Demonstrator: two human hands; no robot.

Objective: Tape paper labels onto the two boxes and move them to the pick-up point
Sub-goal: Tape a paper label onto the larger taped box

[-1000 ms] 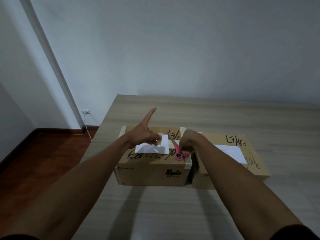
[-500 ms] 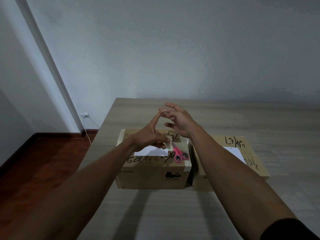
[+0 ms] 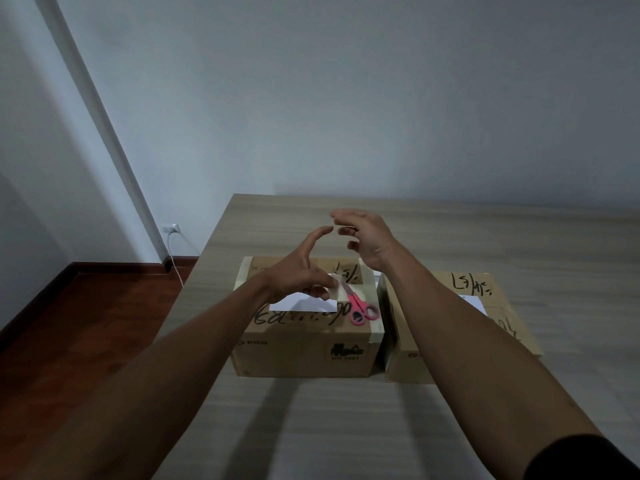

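Note:
Two cardboard boxes stand side by side on the table, the left box (image 3: pixel 298 348) and the right box (image 3: pixel 405 362). A white paper label (image 3: pixel 306 303) lies on the left box, and another label (image 3: pixel 475 303) lies on the right box, partly hidden by my right forearm. My left hand (image 3: pixel 294 275) hovers over the left label, its thumb and lower fingers pinching a short beige piece of tape (image 3: pixel 335 285) while its index finger points up. My right hand (image 3: pixel 369 237) is raised with fingers spread, its fingertips close to my left index fingertip. It holds nothing.
Pink-handled scissors (image 3: pixel 360 309) lie on the left box's top, right of the label. The wooden table (image 3: pixel 346 427) extends far and right of the boxes. Left of the table are a red-brown floor, a wall socket (image 3: pixel 172 229) and a white cable.
My right hand let go of the scissors, which now lie on the left box. It then rose to my left index fingertip. My left hand lifted slightly, still pinching the tape.

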